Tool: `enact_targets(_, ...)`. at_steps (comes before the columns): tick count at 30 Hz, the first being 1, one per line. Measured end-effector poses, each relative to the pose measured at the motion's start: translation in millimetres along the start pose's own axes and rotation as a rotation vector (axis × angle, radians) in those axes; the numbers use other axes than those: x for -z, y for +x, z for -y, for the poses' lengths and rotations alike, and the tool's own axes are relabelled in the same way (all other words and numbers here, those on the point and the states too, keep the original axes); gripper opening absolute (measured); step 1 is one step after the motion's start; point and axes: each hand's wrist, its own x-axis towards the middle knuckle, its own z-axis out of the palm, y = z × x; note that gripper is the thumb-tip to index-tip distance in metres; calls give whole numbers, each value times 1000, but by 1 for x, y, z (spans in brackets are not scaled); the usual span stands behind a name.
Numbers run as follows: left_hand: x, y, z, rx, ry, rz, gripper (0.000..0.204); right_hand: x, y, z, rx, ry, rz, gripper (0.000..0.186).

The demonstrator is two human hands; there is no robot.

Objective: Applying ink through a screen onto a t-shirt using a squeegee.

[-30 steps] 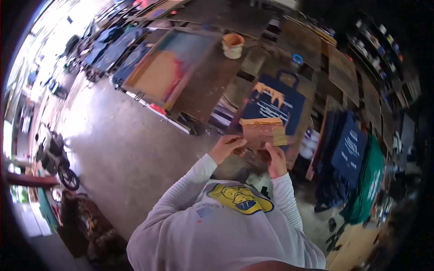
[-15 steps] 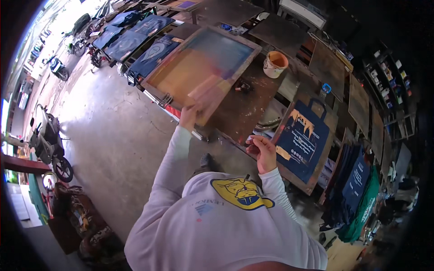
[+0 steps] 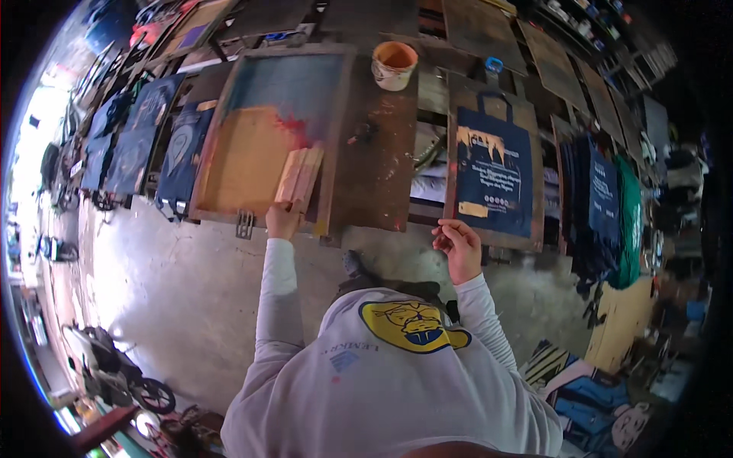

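Note:
My left hand (image 3: 283, 221) is closed at the near end of a wooden squeegee (image 3: 299, 179). The squeegee lies slanted on a wood-framed printing screen (image 3: 243, 156), whose mesh is orange-tan in the near part, blue-grey farther off, with a red smear between. My right hand (image 3: 460, 250) is raised with its fingers curled and thumb drawn in; whether something small is pinched there does not show. Just beyond it a navy tote bag (image 3: 496, 156) with white print and peach-coloured patches lies flat on a board (image 3: 537, 221).
A paint-stained bucket (image 3: 394, 70) with an orange inside stands on the brown board (image 3: 382, 191) between screen and bag. Navy bags (image 3: 141, 133) lie at left; navy and green bags (image 3: 628, 221) hang at right. A metal hinge clamp (image 3: 244, 226) sticks out from the screen's near edge.
My view has turned, bringing the screen and tote bag more upright in the picture. My left hand stays by the squeegee's near end. The right hand stays raised near the bag.

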Motion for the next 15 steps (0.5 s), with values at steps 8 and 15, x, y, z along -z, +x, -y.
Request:
enact_targets(8, 4, -7, -56, -179, -33, 199, 22, 42, -40, 12, 194, 64, -184, 18)
enact_targets(15, -93, -148, -176, -380, -393, 592, 19, 132, -135, 31, 312, 202, -269, 14)
